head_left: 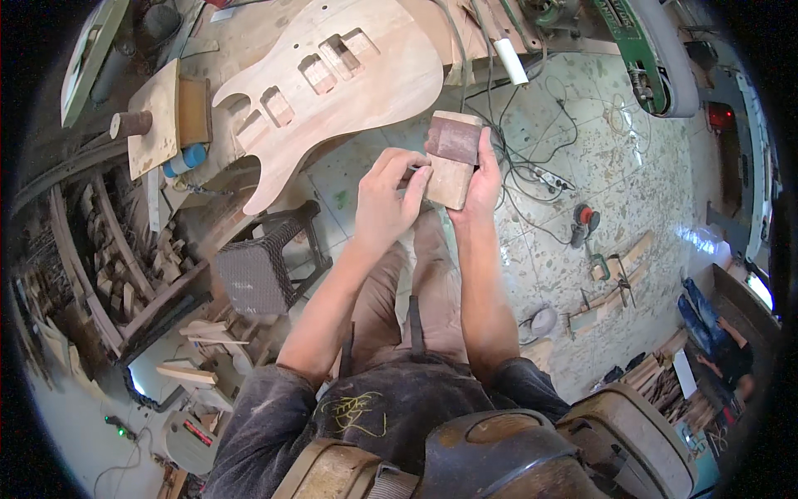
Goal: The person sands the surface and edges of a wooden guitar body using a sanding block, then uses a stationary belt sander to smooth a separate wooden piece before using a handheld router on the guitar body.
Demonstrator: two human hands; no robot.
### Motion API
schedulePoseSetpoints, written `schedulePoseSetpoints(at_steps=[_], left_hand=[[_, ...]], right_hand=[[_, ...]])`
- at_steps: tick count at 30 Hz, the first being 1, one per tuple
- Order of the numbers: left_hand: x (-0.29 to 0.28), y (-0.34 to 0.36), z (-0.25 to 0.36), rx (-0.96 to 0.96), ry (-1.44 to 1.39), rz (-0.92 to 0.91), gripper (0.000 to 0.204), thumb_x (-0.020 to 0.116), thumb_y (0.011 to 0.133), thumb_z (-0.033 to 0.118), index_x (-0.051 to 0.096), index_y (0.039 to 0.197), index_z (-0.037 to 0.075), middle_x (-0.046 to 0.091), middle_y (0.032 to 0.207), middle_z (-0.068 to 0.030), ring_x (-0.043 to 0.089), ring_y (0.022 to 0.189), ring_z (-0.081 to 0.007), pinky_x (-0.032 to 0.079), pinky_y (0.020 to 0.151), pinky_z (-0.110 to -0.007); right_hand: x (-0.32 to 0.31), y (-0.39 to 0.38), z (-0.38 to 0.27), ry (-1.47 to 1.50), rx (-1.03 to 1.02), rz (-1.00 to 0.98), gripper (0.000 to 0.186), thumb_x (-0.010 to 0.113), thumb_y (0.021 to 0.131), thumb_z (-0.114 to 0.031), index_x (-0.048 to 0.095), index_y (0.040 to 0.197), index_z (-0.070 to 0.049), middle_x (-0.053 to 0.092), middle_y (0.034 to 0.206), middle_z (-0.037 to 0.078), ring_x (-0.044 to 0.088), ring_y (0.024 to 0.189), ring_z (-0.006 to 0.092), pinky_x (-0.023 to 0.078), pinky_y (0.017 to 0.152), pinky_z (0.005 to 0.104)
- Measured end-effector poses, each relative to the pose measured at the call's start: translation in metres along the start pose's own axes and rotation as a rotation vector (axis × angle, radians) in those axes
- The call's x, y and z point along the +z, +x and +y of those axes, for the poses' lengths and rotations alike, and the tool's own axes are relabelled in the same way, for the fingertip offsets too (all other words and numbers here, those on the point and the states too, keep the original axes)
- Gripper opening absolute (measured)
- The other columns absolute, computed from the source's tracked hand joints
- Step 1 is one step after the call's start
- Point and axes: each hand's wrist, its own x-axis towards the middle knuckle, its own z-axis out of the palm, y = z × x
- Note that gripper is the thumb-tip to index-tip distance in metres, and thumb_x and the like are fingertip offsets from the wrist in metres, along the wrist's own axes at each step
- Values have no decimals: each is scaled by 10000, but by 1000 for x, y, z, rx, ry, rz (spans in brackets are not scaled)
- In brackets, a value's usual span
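Just above centre, I see the right hand (481,190) holding a pale rectangular wooden block (446,185) banded with brown sandpaper (455,139); the left hand (389,193) curls narrowly at its edge, whether gripping I cannot tell. A tan wooden guitar body (357,104) lies upper left.

Counter (249,33): pale wood, running along the top
Floor (532,262): pale tiles — blotched with grey-green patches
Stool (252,268): dark, woven-textured, near the counter
Light (702,242): bluish-white glare — on the floor at far right
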Motion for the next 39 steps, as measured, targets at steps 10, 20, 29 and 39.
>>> schedulePoseSetpoints(at_steps=[10, 20, 29, 39], left_hand=[[-2, -1, -6, -92, 3, -11, 73, 693, 878, -14, 642, 931, -17, 684, 866, -103, 671, 746, -191, 542, 730, -306], [0, 3, 25, -175, -259, 60, 174, 744, 911, 70, 699, 1027, -51, 728, 943, -89, 681, 803, -113, 554, 720, -269], [-6, 13, 46, -130, -242, 93, 198, 769, 891, 116, 731, 1026, -24, 730, 945, -96, 687, 759, -133, 547, 700, -273], [-62, 87, -39, -132, 184, 388, 258, 693, 956, 219, 746, 1019, -25, 752, 924, -117, 687, 833, -153, 532, 756, -303]], right_hand=[[24, -2, -9, -46, -20, -4, 385, 535, 1058, -394, 625, 1168, -36, 701, 1053, 92, 710, 910, 216, 593, 748, 381], [25, -2, -27, 112, 67, -208, 643, 374, 1068, -524, 579, 1308, 36, 694, 1160, 220, 714, 932, 319, 609, 766, 433], [46, -7, -39, 120, 58, -248, 640, 353, 1074, -500, 575, 1307, 53, 690, 1162, 231, 713, 937, 317, 613, 784, 421], [23, 56, -56, -735, -270, -151, 367, 717, 965, -193, 663, 1221, 64, 712, 1199, 123, 677, 1068, 167, 543, 918, 323]])
